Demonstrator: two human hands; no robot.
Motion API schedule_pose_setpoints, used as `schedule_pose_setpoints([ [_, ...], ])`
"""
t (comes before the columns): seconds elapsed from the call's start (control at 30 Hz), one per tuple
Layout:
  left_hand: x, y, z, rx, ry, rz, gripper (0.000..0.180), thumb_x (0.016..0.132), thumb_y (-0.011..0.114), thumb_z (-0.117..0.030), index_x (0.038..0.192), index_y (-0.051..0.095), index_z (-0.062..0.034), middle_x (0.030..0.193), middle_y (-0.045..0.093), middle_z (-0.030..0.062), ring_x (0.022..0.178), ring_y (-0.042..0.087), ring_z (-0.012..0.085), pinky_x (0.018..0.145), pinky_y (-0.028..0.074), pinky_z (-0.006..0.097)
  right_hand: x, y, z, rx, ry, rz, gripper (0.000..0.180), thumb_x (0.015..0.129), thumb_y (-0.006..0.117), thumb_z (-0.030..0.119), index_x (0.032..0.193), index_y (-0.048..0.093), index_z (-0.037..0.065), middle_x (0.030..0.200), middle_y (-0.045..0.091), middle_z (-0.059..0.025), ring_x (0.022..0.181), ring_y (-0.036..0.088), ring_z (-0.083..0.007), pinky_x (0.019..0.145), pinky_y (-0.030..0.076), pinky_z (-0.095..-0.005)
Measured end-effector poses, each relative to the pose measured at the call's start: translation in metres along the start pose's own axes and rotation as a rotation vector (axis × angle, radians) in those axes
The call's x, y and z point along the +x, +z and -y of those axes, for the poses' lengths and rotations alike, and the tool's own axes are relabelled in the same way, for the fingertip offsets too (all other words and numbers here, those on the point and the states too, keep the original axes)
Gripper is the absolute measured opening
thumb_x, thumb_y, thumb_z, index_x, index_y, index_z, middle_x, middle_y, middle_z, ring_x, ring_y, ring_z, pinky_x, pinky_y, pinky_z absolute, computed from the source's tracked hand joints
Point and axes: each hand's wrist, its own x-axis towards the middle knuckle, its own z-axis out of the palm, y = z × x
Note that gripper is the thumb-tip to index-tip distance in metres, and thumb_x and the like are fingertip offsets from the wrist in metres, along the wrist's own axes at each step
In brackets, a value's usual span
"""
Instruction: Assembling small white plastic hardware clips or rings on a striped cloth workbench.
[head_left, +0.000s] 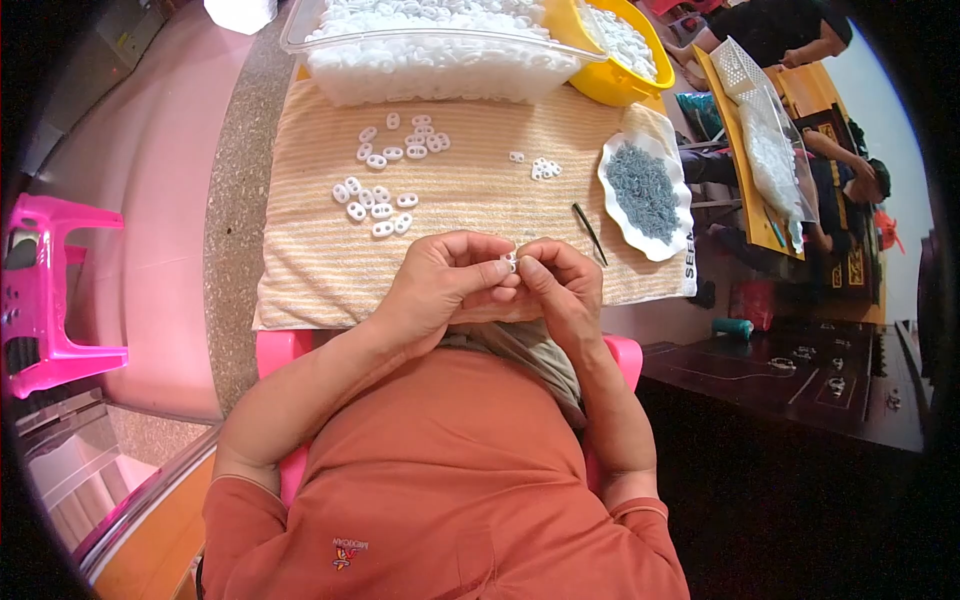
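Observation:
Just above the near edge of a striped towel [480,185], my left hand [440,283] and my right hand [565,290] meet. Their thumbs and fingers pinch a small white plastic piece [513,260], partly hidden by the fingertips. Ahead of my left hand lie several white oval plastic pieces with two holes each [381,210], in two loose groups. A small cluster of little white pieces [546,169] sits ahead of my right hand. Close to that hand rests a thin black stick [590,234]. To the right, a white scalloped dish [615,205] holds many small grey pieces [642,190].
At the towel's far side stand a clear plastic bin [440,68] of white pieces and a yellow tub [612,88]. A pink stool [60,300] is on the left. At the far right, people [775,35] sit by a table with a white basket [745,80].

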Motion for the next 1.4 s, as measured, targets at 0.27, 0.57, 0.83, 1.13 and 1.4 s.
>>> schedule_pose_setpoints([
  [0.27,-0.001,-0.001,0.0,-0.004,-0.008,0.011,0.02,0.087,0.064,-0.002,0.106,0.061,0.0013,0.094,0.066,0.0085,0.082,0.066,0.0138,0.076,0.057,0.026,-0.001,-0.001,0.004,-0.018,0.043,0.016,0.011,0.093,0.059,0.01,0.093,0.062,0.0,0.084,0.065,-0.0024,0.076,0.059,-0.0063,0.068,0.049,-0.0204],
  [0.57,-0.001,-0.001,0.003,0.053,0.002,-0.028,0.019,0.087,0.064,-0.002,0.106,0.062,0.0017,0.094,0.066,0.008,0.081,0.066,0.0133,0.074,0.057,0.025,-0.002,-0.001,0.006,-0.086,0.016,0.03,0.009,0.091,0.059,0.007,0.088,0.063,-0.001,0.081,0.065,-0.0017,0.075,0.059,-0.0055,0.068,0.047,-0.0197],
  [0.83,-0.002,-0.002,0.005,0.165,0.056,-0.04,0.018,0.086,0.064,-0.001,0.103,0.064,0.0042,0.088,0.068,0.0093,0.077,0.066,0.0126,0.072,0.056,0.023,-0.002,-0.001,0.007,-0.255,-0.066,0.029,0.006,0.089,0.061,0.004,0.087,0.064,-0.001,0.08,0.065,-0.0018,0.075,0.059,-0.0063,0.069,0.047,-0.0208],
  [1.13,-0.001,-0.003,0.007,0.272,0.136,-0.03,0.018,0.087,0.063,-0.001,0.104,0.064,0.0054,0.088,0.068,0.009,0.077,0.065,0.0116,0.072,0.055,0.023,-0.003,0.002,0.009,-0.28,-0.081,0.031,0.006,0.09,0.06,0.004,0.088,0.063,-0.001,0.082,0.064,-0.0023,0.077,0.059,-0.0077,0.071,0.047,-0.0214],
  [1.4,-0.002,0.0,0.002,0.193,0.107,-0.014,0.019,0.087,0.064,-0.002,0.104,0.063,0.0054,0.089,0.067,0.0093,0.077,0.065,0.0129,0.072,0.055,0.023,-0.003,0.002,0.009,-0.005,0.071,0.047,0.013,0.094,0.058,0.012,0.091,0.062,0.0,0.082,0.065,-0.002,0.076,0.06,-0.0069,0.07,0.048,-0.0211],
])
